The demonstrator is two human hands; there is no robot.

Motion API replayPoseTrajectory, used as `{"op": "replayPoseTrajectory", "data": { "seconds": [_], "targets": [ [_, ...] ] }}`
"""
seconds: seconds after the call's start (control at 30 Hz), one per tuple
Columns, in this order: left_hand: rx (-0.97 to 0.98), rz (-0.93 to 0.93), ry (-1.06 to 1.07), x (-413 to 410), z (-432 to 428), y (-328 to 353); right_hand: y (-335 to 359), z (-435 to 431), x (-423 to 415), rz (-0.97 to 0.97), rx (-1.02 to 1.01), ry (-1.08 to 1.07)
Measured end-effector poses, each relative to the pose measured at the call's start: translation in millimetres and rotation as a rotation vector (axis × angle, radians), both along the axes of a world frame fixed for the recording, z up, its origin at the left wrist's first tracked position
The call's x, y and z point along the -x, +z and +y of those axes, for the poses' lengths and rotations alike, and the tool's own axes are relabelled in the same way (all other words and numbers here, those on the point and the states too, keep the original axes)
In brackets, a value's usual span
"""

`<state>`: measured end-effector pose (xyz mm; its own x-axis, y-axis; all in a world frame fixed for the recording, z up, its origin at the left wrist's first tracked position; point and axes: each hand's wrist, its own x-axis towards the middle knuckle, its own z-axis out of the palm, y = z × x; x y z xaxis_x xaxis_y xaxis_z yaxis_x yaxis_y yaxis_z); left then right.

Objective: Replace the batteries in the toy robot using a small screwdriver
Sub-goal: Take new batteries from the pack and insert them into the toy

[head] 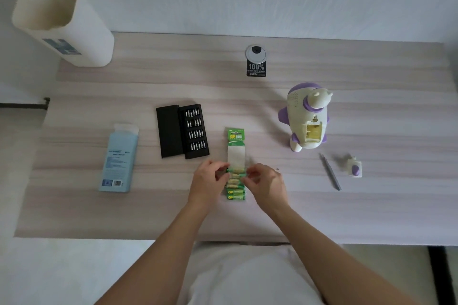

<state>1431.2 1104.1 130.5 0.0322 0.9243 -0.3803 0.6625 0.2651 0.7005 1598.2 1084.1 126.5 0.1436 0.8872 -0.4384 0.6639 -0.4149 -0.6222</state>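
Battery pack (236, 153) at 6 o'clock
Left hand (210, 178) and right hand (265, 181) pinch its batteries; open case (168, 131) at 10 o'clock holds screwdriver bits (195, 132).

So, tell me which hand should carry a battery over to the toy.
Right hand, probably: the toy robot with its open compartment stands on that side, while the left hand can steady the battery pack.

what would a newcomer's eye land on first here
The left hand and right hand meet at the near middle of the pale wooden table, pinching the green strip pack of batteries. To the right sits the white-and-purple plastic toy robot with its battery bay open. Left of the pack lies the open black case of screwdriver bits.
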Motion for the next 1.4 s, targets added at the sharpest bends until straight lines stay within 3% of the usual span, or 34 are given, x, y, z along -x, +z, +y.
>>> {"op": "replayPoseTrajectory", "data": {
  "seconds": [0.3,0.77,0.93,1.2,1.4],
  "targets": [
    [0.086,0.036,-0.087,0.9,10.3,-5.3,-4.7,-0.7,11.1,0.036,0.064,-0.142],
    [-0.019,0.041,-0.082,3.3,4.3,-2.2,10.7,3.5,19.7,-0.089,0.122,0.046],
    [0.011,-0.084,-0.096,7.2,8.9,-2.5,12.7,0.0,14.0,0.012,0.092,-0.092],
    [0.080,-0.081,-0.049,16.4,12.6,15.3,16.7,6.3,-3.2,0.069,-0.002,-0.136],
    [0.085,-0.065,-0.015,24.7,14.2,37.2,33.9,9.4,-11.5,0.225,0.063,-0.254]
  ]
}}
